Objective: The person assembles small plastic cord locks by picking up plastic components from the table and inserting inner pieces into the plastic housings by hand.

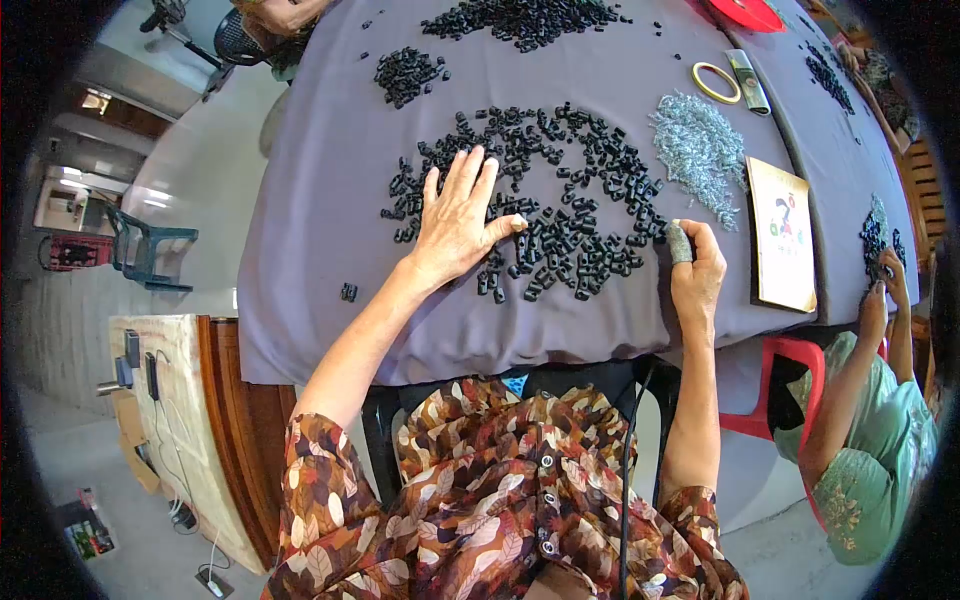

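Observation:
My left hand (458,222) lies flat with its fingers spread, over the left part of a broad scatter of small black plastic pieces (590,265). Some of these pieces touch its fingers and thumb. At the right edge of the scatter is my right hand (702,268), its fingers curled in and closed. A grey wrapping (680,242) covers one of its digits. Whether anything is pinched at its tips is too small to make out. Just beyond it lies a heap of small silvery-grey pieces (697,150). One black piece (348,292) sits apart at the left.
More black pieces are heaped at the far side (525,22) and far left (407,76). On the right are a booklet (783,240), a yellow tape ring (697,84), a small packet (748,82) and a red dish (748,12). A co-worker's hands (884,285) work at the right edge.

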Demonstrator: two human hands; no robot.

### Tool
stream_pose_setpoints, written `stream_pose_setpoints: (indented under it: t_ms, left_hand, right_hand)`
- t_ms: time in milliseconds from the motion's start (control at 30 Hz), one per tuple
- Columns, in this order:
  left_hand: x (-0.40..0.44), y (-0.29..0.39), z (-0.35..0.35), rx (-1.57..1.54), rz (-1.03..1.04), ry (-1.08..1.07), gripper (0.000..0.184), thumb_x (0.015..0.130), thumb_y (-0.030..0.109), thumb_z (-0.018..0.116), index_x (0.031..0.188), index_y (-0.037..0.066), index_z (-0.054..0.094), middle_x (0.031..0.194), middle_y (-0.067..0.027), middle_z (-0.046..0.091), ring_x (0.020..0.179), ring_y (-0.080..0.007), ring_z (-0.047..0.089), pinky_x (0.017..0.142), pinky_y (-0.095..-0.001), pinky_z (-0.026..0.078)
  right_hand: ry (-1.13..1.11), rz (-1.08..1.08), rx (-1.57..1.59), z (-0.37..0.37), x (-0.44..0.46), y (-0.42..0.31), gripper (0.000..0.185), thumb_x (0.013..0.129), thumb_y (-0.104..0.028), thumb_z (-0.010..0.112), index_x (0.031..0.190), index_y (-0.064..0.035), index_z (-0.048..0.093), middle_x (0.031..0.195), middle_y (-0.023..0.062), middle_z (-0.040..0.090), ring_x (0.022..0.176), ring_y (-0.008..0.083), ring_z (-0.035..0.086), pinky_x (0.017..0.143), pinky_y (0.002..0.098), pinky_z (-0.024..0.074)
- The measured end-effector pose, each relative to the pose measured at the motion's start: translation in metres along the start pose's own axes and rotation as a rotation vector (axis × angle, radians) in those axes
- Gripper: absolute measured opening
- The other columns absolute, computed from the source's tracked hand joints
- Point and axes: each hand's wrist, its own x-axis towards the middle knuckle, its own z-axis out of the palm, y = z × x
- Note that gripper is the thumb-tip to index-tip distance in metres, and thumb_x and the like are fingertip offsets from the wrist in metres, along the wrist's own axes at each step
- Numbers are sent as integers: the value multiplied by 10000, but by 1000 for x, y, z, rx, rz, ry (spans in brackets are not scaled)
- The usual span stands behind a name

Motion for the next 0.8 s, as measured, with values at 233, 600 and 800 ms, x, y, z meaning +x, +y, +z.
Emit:
stream_pose_setpoints:
  t_ms: [233, 600, 800]
  left_hand:
    - [51, 6, 14, -35, 78, 5, 911, 779, 681, 396, 1346, -21, 278, 1420, -199, 232, 1338, -329, 170, 1072, -503, 103]
    - [32, 43, 16, -89, 258, -90, 899, 765, 696, 381, 1355, 24, 292, 1447, -165, 172, 1344, -331, 144, 1060, -546, 56]
    - [43, 62, 14, -101, 253, -34, 915, 765, 695, 386, 1334, -15, 293, 1425, -177, 226, 1339, -326, 165, 1056, -548, 70]
  right_hand:
    - [6, -34, -5, 0, 0, -2, 83, 815, -61, 579, 866, 2, 564, 760, 119, 579, 677, 239, 560, 656, 313, 443]
    - [2, -32, 25, -1, 1, -5, 62, 799, -33, 587, 841, 2, 557, 740, 114, 564, 646, 221, 553, 615, 306, 444]
    - [8, -41, 27, 1, 0, -2, 58, 792, -24, 591, 836, -1, 560, 741, 108, 564, 643, 212, 552, 607, 301, 442]
